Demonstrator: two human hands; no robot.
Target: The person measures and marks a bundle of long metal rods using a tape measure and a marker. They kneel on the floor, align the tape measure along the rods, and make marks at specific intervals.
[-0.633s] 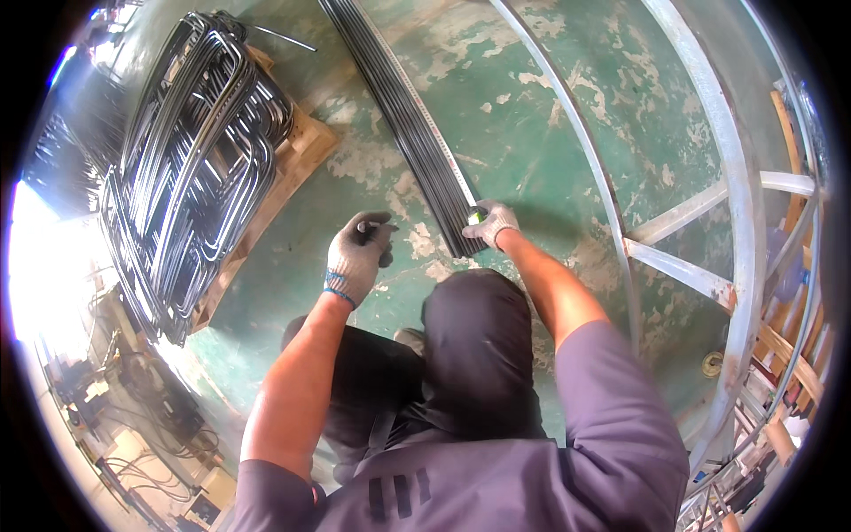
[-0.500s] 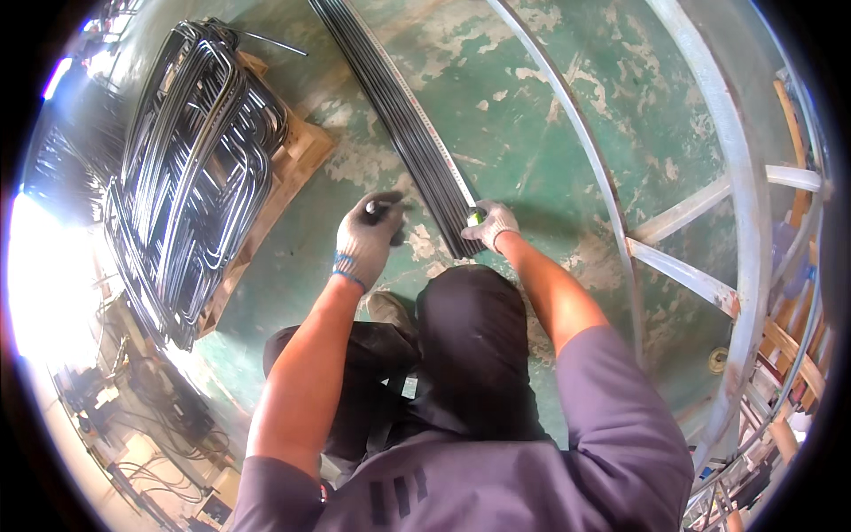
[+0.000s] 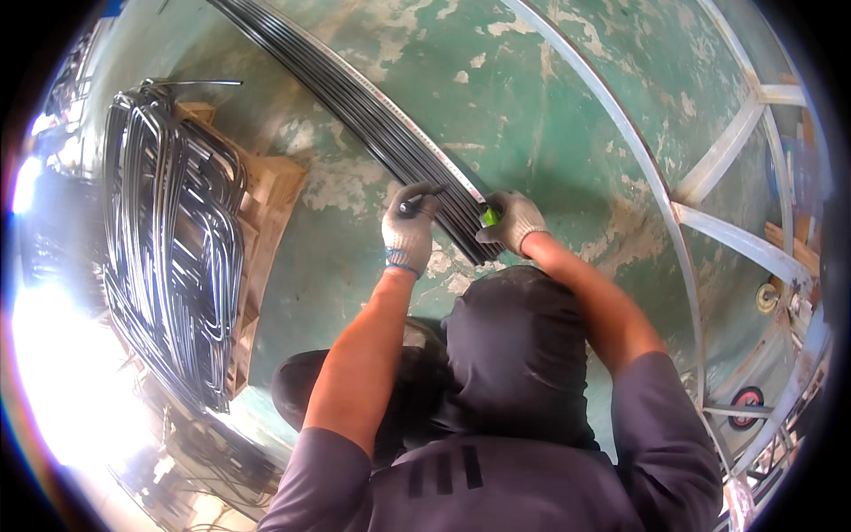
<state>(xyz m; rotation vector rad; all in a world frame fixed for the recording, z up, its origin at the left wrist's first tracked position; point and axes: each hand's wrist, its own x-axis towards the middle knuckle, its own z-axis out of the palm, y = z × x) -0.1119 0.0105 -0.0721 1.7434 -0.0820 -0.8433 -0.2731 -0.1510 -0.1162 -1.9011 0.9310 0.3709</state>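
Note:
A row of long dark metal tubes (image 3: 381, 144) lies side by side on the floor in front of me. The extended tape blade (image 3: 413, 127) runs along their right side. My right hand (image 3: 520, 222), in a knitted glove with dark fingers, is closed around a green tape measure (image 3: 489, 216) at the tubes' near end. My left hand (image 3: 408, 232), gloved alike, is closed on a black marker (image 3: 410, 207) and sits at the tubes' left edge. Its fingers reach over the nearest tubes; whether the marker's tip touches them I cannot tell.
On the left, a wooden pallet (image 3: 274, 191) bears a heap of bent metal tubes (image 3: 168, 239). A curved metal frame (image 3: 620, 124) with cross braces stands along the right. A small wheel (image 3: 746, 408) shows at the lower right. The green floor (image 3: 541, 142) has worn patches.
My left hand has moved right with the marker, from beside the tubes to their left edge. My right hand still holds the tape measure at the near end. The view has turned somewhat.

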